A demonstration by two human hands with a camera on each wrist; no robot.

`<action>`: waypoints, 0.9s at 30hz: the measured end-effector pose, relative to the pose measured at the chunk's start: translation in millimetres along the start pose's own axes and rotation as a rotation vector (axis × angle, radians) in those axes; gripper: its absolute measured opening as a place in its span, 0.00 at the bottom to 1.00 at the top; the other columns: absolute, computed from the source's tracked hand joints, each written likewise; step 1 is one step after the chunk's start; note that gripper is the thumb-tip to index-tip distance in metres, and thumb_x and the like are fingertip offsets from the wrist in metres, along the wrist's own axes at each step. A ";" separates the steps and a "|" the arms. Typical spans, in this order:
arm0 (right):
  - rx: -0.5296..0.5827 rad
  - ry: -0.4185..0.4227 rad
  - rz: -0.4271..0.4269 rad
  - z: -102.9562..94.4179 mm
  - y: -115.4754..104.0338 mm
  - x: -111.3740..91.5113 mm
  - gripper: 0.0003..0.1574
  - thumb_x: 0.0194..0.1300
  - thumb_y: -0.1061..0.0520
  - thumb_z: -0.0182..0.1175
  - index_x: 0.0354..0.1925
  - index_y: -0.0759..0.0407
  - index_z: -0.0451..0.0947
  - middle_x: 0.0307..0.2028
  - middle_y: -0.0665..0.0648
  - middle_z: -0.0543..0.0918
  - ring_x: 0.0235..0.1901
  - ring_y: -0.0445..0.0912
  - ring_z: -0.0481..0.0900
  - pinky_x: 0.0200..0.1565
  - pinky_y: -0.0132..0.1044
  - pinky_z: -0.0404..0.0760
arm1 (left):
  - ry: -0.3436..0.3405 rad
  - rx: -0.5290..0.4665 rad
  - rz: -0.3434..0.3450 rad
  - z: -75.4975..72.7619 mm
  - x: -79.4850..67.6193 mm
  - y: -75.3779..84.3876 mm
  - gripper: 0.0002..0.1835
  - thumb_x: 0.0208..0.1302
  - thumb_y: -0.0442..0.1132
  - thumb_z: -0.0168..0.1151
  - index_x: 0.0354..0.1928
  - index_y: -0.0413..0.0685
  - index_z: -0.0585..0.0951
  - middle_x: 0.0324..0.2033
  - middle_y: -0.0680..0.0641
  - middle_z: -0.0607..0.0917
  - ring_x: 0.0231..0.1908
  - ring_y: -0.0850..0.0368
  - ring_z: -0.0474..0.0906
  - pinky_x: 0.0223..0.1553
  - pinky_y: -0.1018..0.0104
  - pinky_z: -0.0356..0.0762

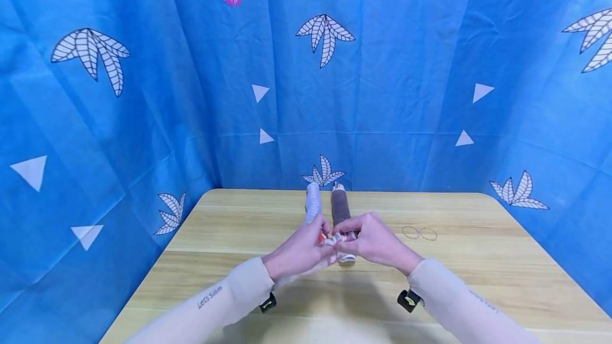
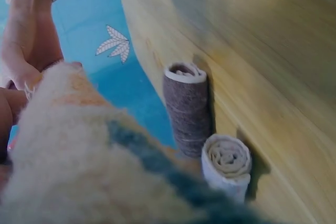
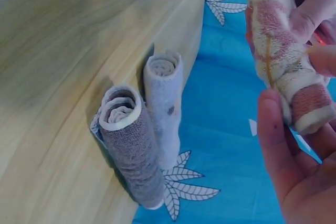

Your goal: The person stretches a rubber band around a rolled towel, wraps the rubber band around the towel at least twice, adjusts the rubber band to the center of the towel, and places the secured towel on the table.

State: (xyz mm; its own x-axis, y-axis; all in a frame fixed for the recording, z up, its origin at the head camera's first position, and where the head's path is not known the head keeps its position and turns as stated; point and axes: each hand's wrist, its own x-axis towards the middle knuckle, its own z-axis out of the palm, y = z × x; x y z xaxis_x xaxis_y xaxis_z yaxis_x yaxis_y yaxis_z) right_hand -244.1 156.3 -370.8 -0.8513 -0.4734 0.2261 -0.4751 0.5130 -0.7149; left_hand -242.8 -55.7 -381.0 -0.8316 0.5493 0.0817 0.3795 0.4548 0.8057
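Observation:
Between both hands, lifted above the table, is a rolled towel (image 3: 270, 19), whitish with pink patches; a dark teal stripe on it shows in the left wrist view. A thin yellowish rubber band (image 3: 269, 61) runs over the roll near one end. My left hand (image 1: 301, 248) grips the roll, with a small red patch visible by its fingers. My right hand (image 1: 370, 243) holds the end of the roll, its thumb and fingers on opposite sides. Behind the hands lie a pale rolled towel (image 1: 313, 203) and a grey-brown rolled towel (image 1: 340, 206), side by side.
Two loose rubber bands (image 1: 421, 234) lie next to each other on the light wooden table (image 1: 478, 291), right of the hands. A blue patterned curtain (image 1: 401, 94) encloses the table's back and sides.

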 end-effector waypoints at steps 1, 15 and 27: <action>0.007 -0.005 -0.004 0.4 0.5 -0.2 0.09 0.58 0.55 0.72 0.40 0.46 0.88 0.29 0.44 0.87 0.25 0.40 0.80 0.25 0.33 0.80 | -0.003 0.011 0.002 -0.4 -0.7 -0.7 0.14 0.70 0.44 0.64 0.45 0.53 0.67 0.37 0.50 0.81 0.35 0.61 0.80 0.35 0.67 0.79; 0.139 -0.004 0.010 -0.4 14.9 -3.3 0.11 0.60 0.60 0.68 0.43 0.52 0.84 0.37 0.54 0.83 0.34 0.46 0.77 0.32 0.34 0.80 | -0.008 -0.006 0.036 -6.1 3.3 -5.1 0.15 0.69 0.45 0.65 0.46 0.55 0.67 0.39 0.49 0.79 0.37 0.58 0.79 0.35 0.66 0.80; 0.450 -0.008 0.166 -6.6 13.9 -5.9 0.14 0.65 0.62 0.60 0.48 0.68 0.81 0.37 0.59 0.85 0.33 0.48 0.82 0.37 0.41 0.85 | 0.030 0.166 0.214 -5.5 -1.2 -6.1 0.11 0.76 0.48 0.56 0.55 0.61 0.71 0.49 0.53 0.81 0.45 0.61 0.82 0.46 0.66 0.81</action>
State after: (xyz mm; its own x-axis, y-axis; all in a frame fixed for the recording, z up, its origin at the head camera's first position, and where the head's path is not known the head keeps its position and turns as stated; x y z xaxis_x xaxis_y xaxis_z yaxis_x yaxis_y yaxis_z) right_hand -247.2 170.9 -377.8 -0.9052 -0.4173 0.0808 -0.1878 0.2219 -0.9568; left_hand -246.3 -63.0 -382.9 -0.7360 0.6254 0.2593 0.6074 0.4408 0.6609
